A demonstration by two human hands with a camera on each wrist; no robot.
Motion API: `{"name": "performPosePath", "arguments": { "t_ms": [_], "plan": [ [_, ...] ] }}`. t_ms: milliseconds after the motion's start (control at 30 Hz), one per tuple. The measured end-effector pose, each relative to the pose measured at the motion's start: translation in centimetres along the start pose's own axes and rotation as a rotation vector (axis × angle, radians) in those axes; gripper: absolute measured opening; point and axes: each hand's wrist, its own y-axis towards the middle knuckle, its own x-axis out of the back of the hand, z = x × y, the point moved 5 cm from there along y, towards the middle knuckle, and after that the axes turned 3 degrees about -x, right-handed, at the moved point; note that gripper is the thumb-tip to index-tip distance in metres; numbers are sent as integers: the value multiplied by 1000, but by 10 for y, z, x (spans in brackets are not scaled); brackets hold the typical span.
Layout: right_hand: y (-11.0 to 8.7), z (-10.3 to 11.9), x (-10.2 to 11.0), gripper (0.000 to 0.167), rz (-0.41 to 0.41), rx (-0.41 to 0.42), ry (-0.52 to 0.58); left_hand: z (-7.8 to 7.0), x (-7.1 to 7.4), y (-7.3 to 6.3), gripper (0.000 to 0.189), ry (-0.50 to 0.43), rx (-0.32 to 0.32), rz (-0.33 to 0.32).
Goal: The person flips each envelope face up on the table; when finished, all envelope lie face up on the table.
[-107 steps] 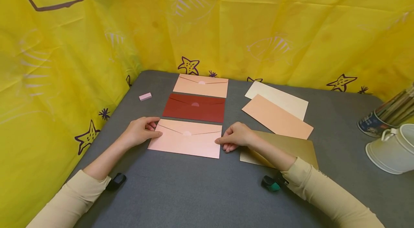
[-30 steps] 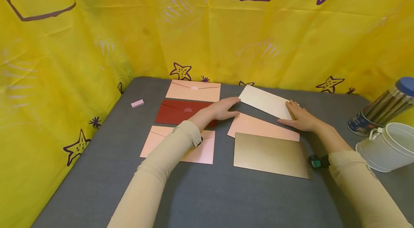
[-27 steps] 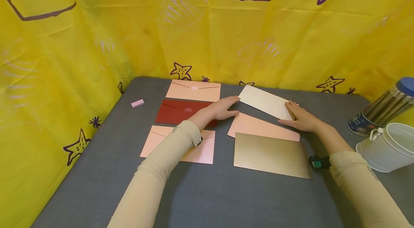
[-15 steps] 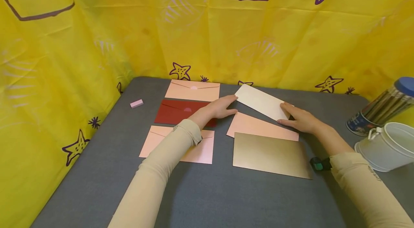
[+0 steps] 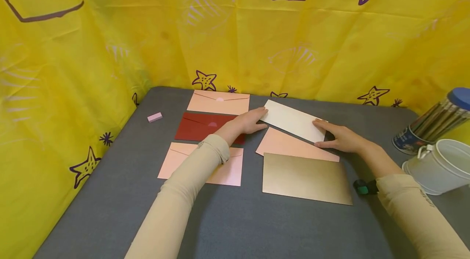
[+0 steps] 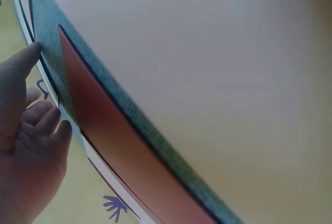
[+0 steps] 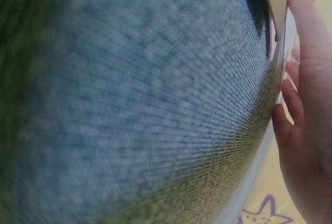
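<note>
In the head view a white envelope (image 5: 293,119) lies slanted at the back right of the grey table. My left hand (image 5: 249,122) touches its left end with the fingertips, the thumb held apart below. At the other end my right hand (image 5: 341,136) has fingers on the envelope and its thumb by the lower corner. Just in front lies a peach envelope (image 5: 293,144), partly under a gold envelope (image 5: 306,177). To the left, a light peach envelope (image 5: 220,104), a red envelope (image 5: 198,126) and a pink envelope (image 5: 231,173) form a column, the latter two partly covered by my left arm.
A small pink block (image 5: 154,117) lies at the far left. On the right stand a blue can of pencils (image 5: 409,140) and a white pail (image 5: 437,169). A yellow patterned cloth (image 5: 220,38) hangs behind and left of the table.
Both hands have gone from the pink envelope to the white one. Over the last half second the white envelope slid left and toward me, turning slightly straighter. The gold envelope shifted slightly toward me.
</note>
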Motion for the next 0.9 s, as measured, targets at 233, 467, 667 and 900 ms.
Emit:
{"name": "performPosePath", "arguments": {
  "t_ms": [233,467,667,900],
  "plan": [
    [1,0,-1,91,13,11,27,3,0,-1,60,-12,53,36],
    [3,-4,-2,105,22,-77,39,2,3,-2,54,-46,49,-22],
    [0,-4,-2,117,-13,-193,6,0,2,-2,56,-25,77,-24],
    [-8,0,-5,110,-64,-296,28,-4,1,-3,61,-31,126,-2]
  ]
}}
